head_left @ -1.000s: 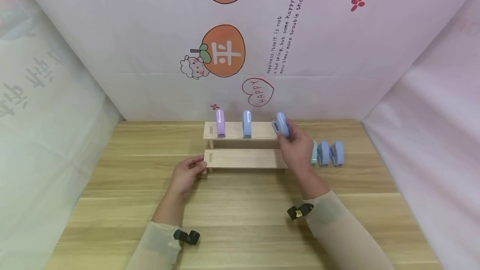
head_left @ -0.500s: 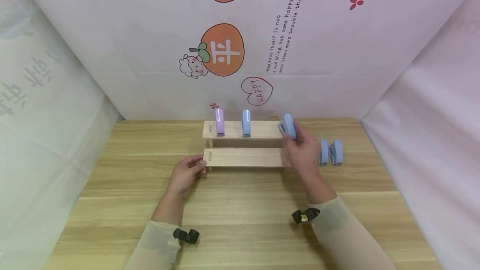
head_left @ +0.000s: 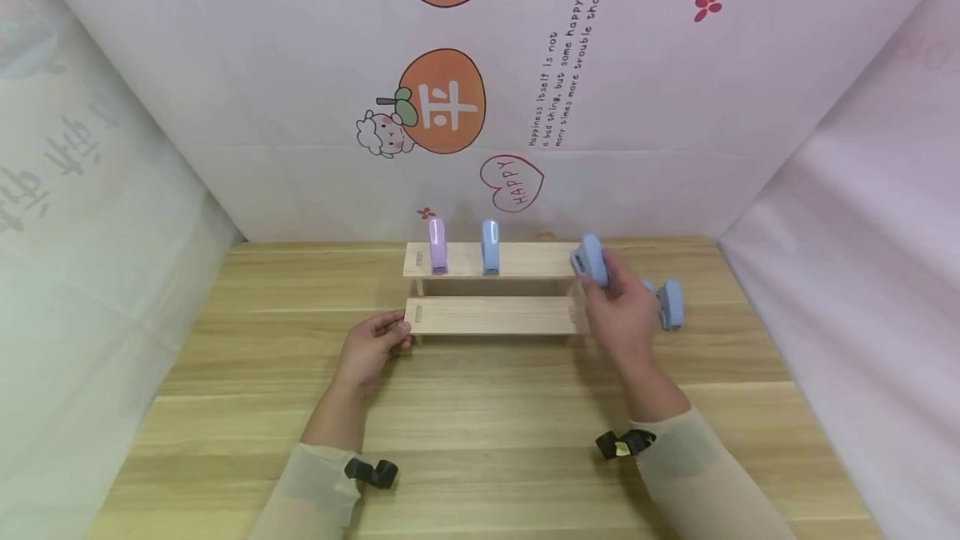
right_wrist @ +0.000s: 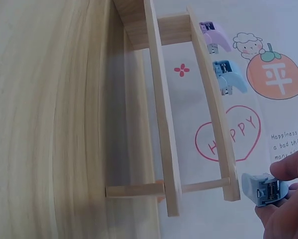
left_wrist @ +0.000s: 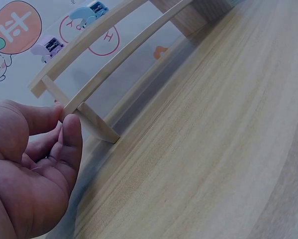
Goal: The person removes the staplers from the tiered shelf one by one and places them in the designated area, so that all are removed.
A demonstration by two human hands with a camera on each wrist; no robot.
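Observation:
A two-tier wooden rack (head_left: 495, 317) stands on the table. My left hand (head_left: 372, 348) pinches the left end of its lower tier between thumb and fingers. In my right hand (head_left: 624, 315) is a blue stapler (head_left: 592, 260), gripped at the right end of the upper tier (head_left: 532, 258). The right wrist view shows this held stapler (right_wrist: 264, 190) just beyond the tier's end; whether it touches the wood I cannot tell. A purple stapler (head_left: 438, 246) and a light blue stapler (head_left: 490, 247) stand upright on the upper tier, towards its left and middle.
Right of the rack, another blue stapler (head_left: 671, 304) stands on the wooden table (head_left: 480, 440), with a blue one partly hidden behind my right hand. A white printed cloth (head_left: 622, 190) hangs close behind the rack, and more white cloth encloses both sides.
My right hand has moved right along the upper tier with the blue stapler. It now hides a teal stapler and part of a blue one on the table. The left hand stays put.

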